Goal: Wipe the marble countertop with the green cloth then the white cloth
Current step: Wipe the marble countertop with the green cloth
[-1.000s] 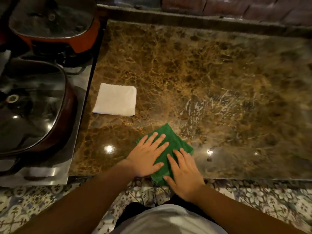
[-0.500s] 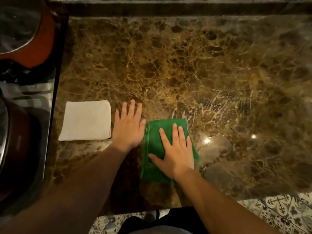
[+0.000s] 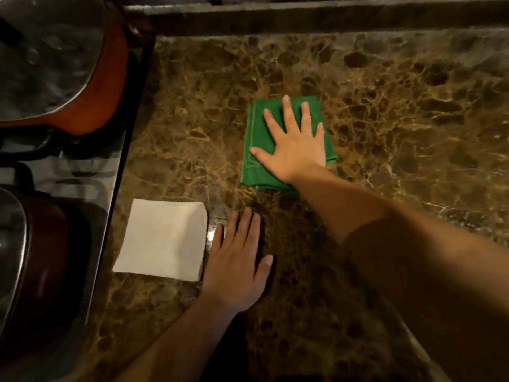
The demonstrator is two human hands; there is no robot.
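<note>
The folded green cloth (image 3: 254, 166) lies on the brown marble countertop (image 3: 385, 111), toward its middle. My right hand (image 3: 294, 144) presses flat on the cloth with fingers spread. My left hand (image 3: 237, 260) rests flat on the bare marble nearer to me, fingers apart, holding nothing. The folded white cloth (image 3: 162, 238) lies just left of my left hand, close to the counter's left edge.
A stove (image 3: 91, 175) borders the counter on the left, with an orange lidded pan (image 3: 82, 78) at the back and a dark lidded pan (image 3: 35, 257) nearer. A raised stone ledge (image 3: 303, 15) runs along the counter's far edge.
My right hand has pushed the green cloth away from me, toward the back of the counter. My left hand came off the cloth and now rests on the marble beside the white cloth.
</note>
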